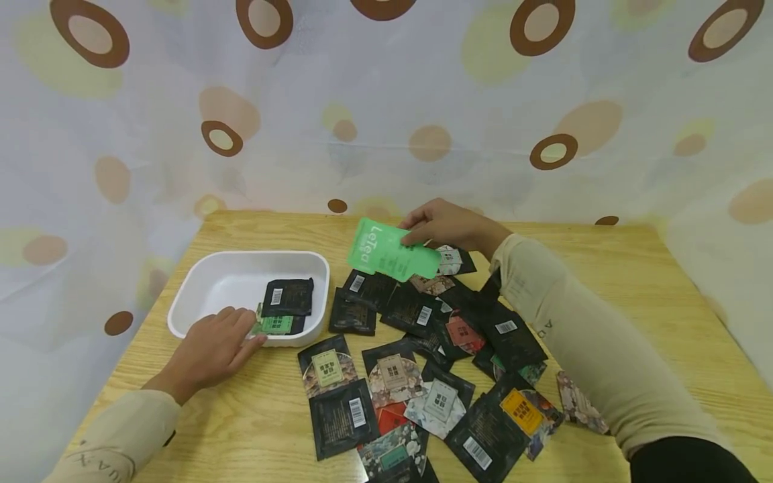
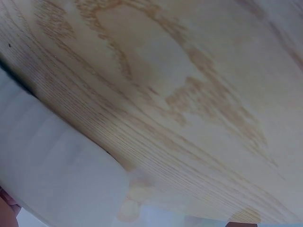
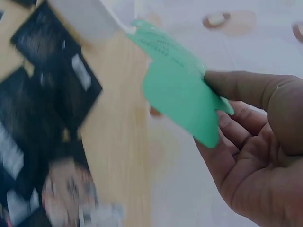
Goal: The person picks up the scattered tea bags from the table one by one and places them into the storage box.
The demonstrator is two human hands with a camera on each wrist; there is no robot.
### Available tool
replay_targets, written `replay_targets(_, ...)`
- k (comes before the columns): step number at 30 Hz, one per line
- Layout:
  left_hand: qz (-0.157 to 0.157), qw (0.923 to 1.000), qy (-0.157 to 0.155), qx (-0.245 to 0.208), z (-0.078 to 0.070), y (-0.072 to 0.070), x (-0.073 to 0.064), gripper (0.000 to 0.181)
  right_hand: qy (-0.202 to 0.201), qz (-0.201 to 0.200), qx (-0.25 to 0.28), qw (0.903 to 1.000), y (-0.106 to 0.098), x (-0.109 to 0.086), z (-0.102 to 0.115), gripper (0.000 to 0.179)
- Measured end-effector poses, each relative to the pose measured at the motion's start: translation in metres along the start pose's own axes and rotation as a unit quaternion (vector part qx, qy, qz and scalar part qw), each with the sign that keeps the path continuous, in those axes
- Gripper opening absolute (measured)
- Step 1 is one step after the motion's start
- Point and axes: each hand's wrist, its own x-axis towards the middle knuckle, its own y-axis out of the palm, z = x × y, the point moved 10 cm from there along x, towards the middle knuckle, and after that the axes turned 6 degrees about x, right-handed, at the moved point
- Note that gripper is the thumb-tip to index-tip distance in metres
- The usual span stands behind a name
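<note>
A thin green card (image 1: 386, 249) printed "LeTea" is pinched between the thumb and fingers of my right hand (image 1: 449, 225), above the far side of the sachet pile. Up close in the right wrist view, the card (image 3: 177, 87) looks bent, with flaps. My left hand (image 1: 211, 345) grips the near rim of a white plastic tub (image 1: 199, 278), thumb outside and fingers over the edge. Inside the tub lie a black sachet (image 1: 288, 295) and a green-labelled sachet (image 1: 278, 325) partly under it. The left wrist view shows mostly the tub's outer wall (image 2: 61, 156).
Several flat black sachets (image 1: 341, 419) with coloured labels or barcodes lie overlapping on the wooden table (image 1: 253, 429), right of the tub. A patterned curtain (image 1: 386, 87) hangs behind the table's far edge. My right forearm reaches over the pile's right side.
</note>
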Motion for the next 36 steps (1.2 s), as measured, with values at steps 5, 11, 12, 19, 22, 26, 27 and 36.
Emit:
replay_targets(5,-0.003,0.9999,-0.009,0.009,0.002,-0.003,-0.008,0.035,-0.016,0.027,0.004,0.9995,0.055,0.037,0.030,0.032)
replay_targets(11,-0.003,0.9999,-0.016,0.006,0.000,-0.005,-0.011,0.034,-0.033,0.050,-0.020,0.9980,0.122,0.071,0.057,0.030)
replay_targets(12,-0.003,0.9999,-0.015,0.004,-0.001,-0.004,-0.010,0.034,-0.036,0.052,-0.021,0.9978,0.131,0.076,0.059,0.030)
replay_targets(19,-0.008,0.9998,0.016,-0.012,-0.013,0.000,0.009,0.037,-0.031,0.021,-0.036,0.9987,0.159,0.093,0.048,0.033)
replay_targets(22,-0.010,0.9993,0.030,-0.017,-0.017,0.001,0.014,0.038,-0.021,0.003,-0.033,0.9992,0.161,0.097,0.040,0.038)
replay_targets(26,-0.001,0.9989,0.039,-0.025,-0.020,0.004,0.020,0.034,-0.026,0.022,0.021,0.9992,0.160,0.096,0.035,0.049)
replay_targets(27,0.000,0.9988,0.040,-0.027,-0.021,0.004,0.021,0.033,-0.033,0.026,0.029,0.9987,0.156,0.093,0.036,0.051)
replay_targets(36,-0.051,0.9960,0.062,-0.040,-0.021,-0.003,0.021,0.041,-0.080,-0.020,-0.056,0.9950,0.058,0.046,0.034,0.042)
